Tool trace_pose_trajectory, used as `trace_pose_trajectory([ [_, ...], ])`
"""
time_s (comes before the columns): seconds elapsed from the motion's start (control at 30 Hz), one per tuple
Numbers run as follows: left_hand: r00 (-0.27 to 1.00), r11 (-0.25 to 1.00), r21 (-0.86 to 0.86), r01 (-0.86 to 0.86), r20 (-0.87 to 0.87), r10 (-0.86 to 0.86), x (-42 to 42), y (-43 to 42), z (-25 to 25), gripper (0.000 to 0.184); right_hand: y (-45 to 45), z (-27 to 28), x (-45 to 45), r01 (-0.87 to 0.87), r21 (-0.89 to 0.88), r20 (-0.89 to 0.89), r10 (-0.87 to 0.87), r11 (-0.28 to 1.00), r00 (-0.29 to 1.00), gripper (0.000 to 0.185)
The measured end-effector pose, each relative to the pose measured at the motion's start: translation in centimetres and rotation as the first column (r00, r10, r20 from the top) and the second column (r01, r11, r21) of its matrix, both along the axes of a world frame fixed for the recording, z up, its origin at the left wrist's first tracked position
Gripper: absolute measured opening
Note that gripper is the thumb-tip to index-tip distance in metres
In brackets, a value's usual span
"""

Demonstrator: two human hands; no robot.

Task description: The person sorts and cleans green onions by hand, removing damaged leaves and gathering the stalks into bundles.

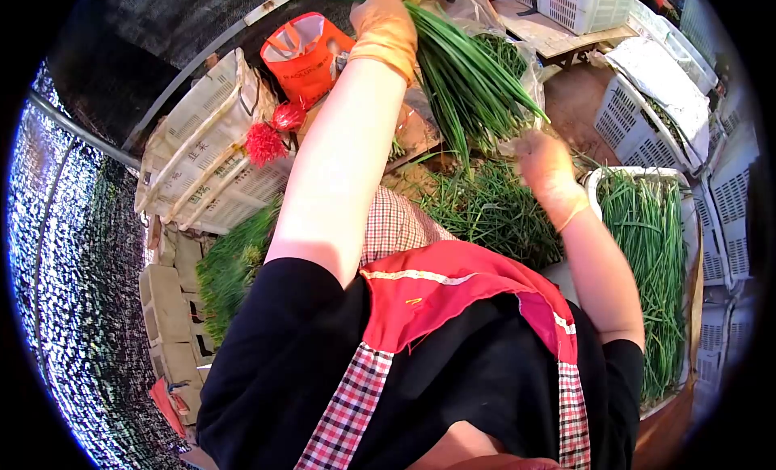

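Note:
My left hand (pixel 383 27), in an orange glove, is stretched out far in front, wrapped round a bunch of long green garlic chives (pixel 465 74). The leaves fan out to the right and downward from the grip. To the right, my right hand (pixel 548 172), also orange-gloved, is near the leaf tips. Motion smears its fingers, so what they hold, if anything, is unclear. Below the bunch lies a loose heap of chives (pixel 493 207) in front of my apron (pixel 453 284). Another pile of chives (pixel 517 58) sits in clear plastic behind the held bunch.
A white crate of chives (pixel 647 268) stands at my right, and more chives (pixel 230 268) lie at my left. White crates (pixel 214 147) and an orange bag (pixel 305 62) are at front left. A covered crate (pixel 647 122) and a low wooden table (pixel 550 29) stand at front right.

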State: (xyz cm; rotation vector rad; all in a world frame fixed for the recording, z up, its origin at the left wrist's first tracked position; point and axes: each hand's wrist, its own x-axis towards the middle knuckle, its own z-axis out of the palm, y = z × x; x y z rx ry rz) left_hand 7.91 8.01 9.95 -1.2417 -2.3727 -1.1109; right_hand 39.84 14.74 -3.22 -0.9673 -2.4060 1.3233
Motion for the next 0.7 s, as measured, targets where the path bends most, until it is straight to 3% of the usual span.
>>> trace_pose_trajectory([
  [0.03,0.985,0.994,-0.049,-0.096,-0.148,0.087,3.2,-0.6,1.1,0.026,0.5,1.2,0.3,-0.031,-0.067,0.030,0.033,0.997,0.999,0.020],
  [0.1,0.950,0.984,-0.051,-0.171,-0.274,0.151,6.3,-0.6,2.3,0.024,0.8,5.2,0.8,-0.096,-0.188,-0.036,0.091,0.978,0.995,0.015],
  [0.17,0.918,0.976,-0.045,-0.212,-0.352,0.183,7.4,0.3,3.0,0.026,0.1,10.0,1.6,-0.203,-0.189,-0.337,0.131,0.961,0.932,0.014],
  [0.2,0.909,0.976,-0.041,-0.213,-0.375,0.182,7.3,0.8,2.8,0.026,-0.3,12.2,2.1,-0.276,-0.150,-0.514,0.163,0.950,0.842,0.015],
  [0.27,0.912,0.987,-0.008,-0.162,-0.382,0.147,5.1,2.0,1.5,0.026,-0.3,14.0,2.8,-0.302,0.016,-0.824,0.183,0.953,0.536,0.014],
  [0.3,0.913,0.994,0.023,-0.108,-0.393,0.108,4.6,2.3,1.1,0.027,-0.7,14.4,3.2,-0.380,-0.069,-0.919,0.090,0.923,0.385,0.013],
  [0.33,0.913,0.994,0.022,-0.110,-0.392,0.110,4.5,2.4,1.1,0.027,-0.3,13.8,4.0,-0.382,-0.070,-0.918,0.090,0.922,0.385,0.013],
  [0.4,0.832,0.974,-0.080,-0.211,-0.538,0.136,4.5,2.7,1.2,0.027,1.7,11.3,5.9,-0.294,-0.188,-0.796,0.030,0.937,0.604,0.013],
  [0.43,0.877,0.995,0.037,-0.087,-0.472,0.095,3.7,3.1,0.6,0.028,1.7,9.6,5.8,-0.174,-0.172,-0.503,0.065,0.970,0.862,0.015],
  [0.47,0.877,0.996,0.041,-0.084,-0.470,0.093,3.6,3.2,0.4,0.028,1.7,7.2,5.4,-0.064,-0.110,-0.132,0.050,0.992,0.990,0.018],
  [0.5,0.884,0.996,0.060,-0.067,-0.459,0.087,3.4,3.3,0.3,0.026,2.5,2.9,4.5,-0.049,0.182,0.026,0.045,0.982,0.999,0.027],
  [0.53,0.890,0.996,0.079,-0.050,-0.448,0.080,3.7,3.3,0.7,0.024,3.2,0.2,4.0,-0.074,0.457,0.175,-0.008,0.886,0.985,0.040],
  [0.57,0.890,0.995,0.084,-0.051,-0.448,0.083,4.7,3.0,1.3,0.024,1.9,0.7,3.4,0.013,0.467,0.068,-0.051,0.884,0.996,0.048],
  [0.63,0.838,0.961,-0.144,-0.238,-0.530,0.128,7.9,1.8,3.2,0.022,-0.7,1.4,1.3,0.129,0.518,-0.091,-0.096,0.846,0.991,0.059],
  [0.7,0.866,0.935,-0.229,-0.270,-0.483,0.132,8.9,2.2,4.6,0.022,-1.0,2.8,-0.1,0.135,0.473,-0.037,-0.134,0.871,0.990,0.059],
])
